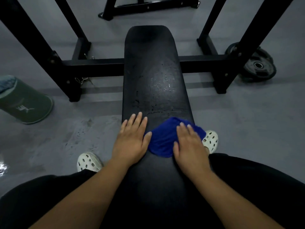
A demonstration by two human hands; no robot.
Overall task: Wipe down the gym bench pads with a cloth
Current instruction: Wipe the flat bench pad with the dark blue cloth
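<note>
Looking down from our head, we see the blue cloth point(163, 139) lying on the bench pad point(148, 63), close to us. Our right hand point(189, 144) presses flat on the cloth, fingers straight, ready to push it. Our left hand point(132, 139) rests flat on the pad beside it, probably to steady us. Wet drops point(163, 83) farther up are not wiped yet.

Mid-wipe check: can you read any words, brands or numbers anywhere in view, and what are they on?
On the green bin: a white printed logo, block letters beside a leaping-animal mark, too blurred to read.
On the weight plate: any markings are too dark to read.
On the bench pad, cloth and shoes: no text visible.
</note>
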